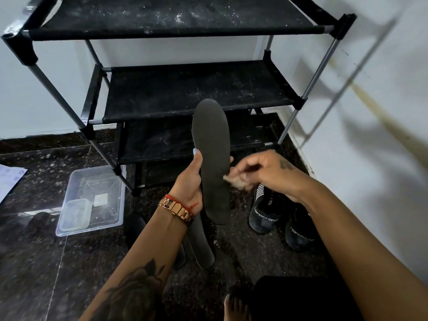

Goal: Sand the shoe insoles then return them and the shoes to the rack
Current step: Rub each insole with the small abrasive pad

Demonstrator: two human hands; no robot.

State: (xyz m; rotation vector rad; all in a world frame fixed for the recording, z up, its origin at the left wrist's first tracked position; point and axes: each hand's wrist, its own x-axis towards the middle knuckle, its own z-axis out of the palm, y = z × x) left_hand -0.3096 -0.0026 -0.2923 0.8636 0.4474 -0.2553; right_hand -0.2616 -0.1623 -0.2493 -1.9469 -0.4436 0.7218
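My left hand [190, 181] grips a dark grey insole [212, 140] upright by its left edge, toe end up, in front of the black shoe rack [185, 93]. My right hand [261, 172] pinches a small tan piece of sandpaper [234, 181] against the insole's right edge; the hand is motion-blurred. A second insole [201, 246] lies on the floor below my left wrist. Two black sport shoes [266, 209] [298, 230] stand on the floor at the right, under my right forearm.
A clear plastic tub [108, 205] holding a small lidded box [75, 214] sits on the dark stone floor left of the rack. White walls close in behind and to the right. A paper sheet [9, 179] lies far left. My bare foot [236, 309] shows at the bottom.
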